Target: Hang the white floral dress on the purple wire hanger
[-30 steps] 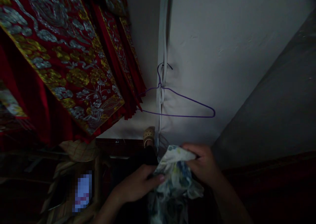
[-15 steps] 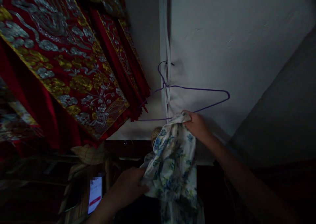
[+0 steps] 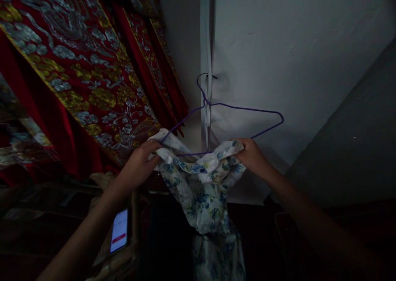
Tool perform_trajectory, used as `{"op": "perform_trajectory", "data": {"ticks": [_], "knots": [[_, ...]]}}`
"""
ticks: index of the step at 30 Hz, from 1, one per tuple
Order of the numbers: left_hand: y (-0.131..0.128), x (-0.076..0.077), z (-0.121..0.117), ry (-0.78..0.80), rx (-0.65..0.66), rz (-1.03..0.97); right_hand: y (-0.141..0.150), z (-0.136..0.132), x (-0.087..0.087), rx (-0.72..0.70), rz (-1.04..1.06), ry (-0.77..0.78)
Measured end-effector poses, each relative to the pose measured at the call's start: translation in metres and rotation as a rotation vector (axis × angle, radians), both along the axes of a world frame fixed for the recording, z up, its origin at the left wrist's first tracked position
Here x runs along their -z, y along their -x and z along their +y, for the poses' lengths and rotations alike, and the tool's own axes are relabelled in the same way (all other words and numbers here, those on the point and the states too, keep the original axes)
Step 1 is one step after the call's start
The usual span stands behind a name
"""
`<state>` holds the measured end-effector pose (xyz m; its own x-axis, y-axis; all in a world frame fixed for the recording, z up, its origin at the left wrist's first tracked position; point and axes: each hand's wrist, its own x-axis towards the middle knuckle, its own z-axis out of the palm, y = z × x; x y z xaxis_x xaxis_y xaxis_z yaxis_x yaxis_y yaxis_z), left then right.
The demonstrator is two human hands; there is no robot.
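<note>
The left hand (image 3: pixel 142 163) has risen since the earlier frame, and its fingers now pinch one edge of the flowered garment (image 3: pixel 208 206), where an end of the purple hanger (image 3: pixel 256 109) meets it. The right hand's (image 3: pixel 253 159) fingers grip another edge, the garment drooping between; bare wall (image 3: pixel 309 66) lies open above them, red cloth (image 3: pixel 102 95) near the left fingers.

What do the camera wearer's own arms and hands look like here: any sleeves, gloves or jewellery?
The bare left hand and bare right hand are ungloved. No sleeve shows on the left forearm or right forearm. No watch, bracelet or ring is visible, though dim light may hide small details.
</note>
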<state>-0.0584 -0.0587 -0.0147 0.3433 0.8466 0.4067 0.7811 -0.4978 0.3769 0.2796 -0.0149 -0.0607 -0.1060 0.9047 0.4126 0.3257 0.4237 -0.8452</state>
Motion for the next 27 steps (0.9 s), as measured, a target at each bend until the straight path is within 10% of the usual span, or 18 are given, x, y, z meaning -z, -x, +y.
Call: {"op": "perform_trajectory", "data": {"ticks": [7,15,21,24,27], "knots": [[-0.04,-0.014,0.041,-0.215,0.042,-0.138,0.015,-0.027,0.003,-0.171,-0.073,-0.021],[-0.032,-0.024,0.059,-0.124,0.029,-0.082,-0.06,-0.024,-0.055,0.472,0.01,-0.1],[-0.019,-0.022,0.066,-0.355,-0.092,-0.167,-0.098,-0.027,-0.088,-0.105,0.18,0.501],[-0.008,-0.021,0.071,-0.257,-0.245,-0.143,-0.102,-0.034,-0.087,-0.049,0.141,0.633],[-0.012,-0.023,0.073,-0.103,-0.263,-0.038,-0.099,-0.029,-0.075,0.136,0.057,0.33]]}}
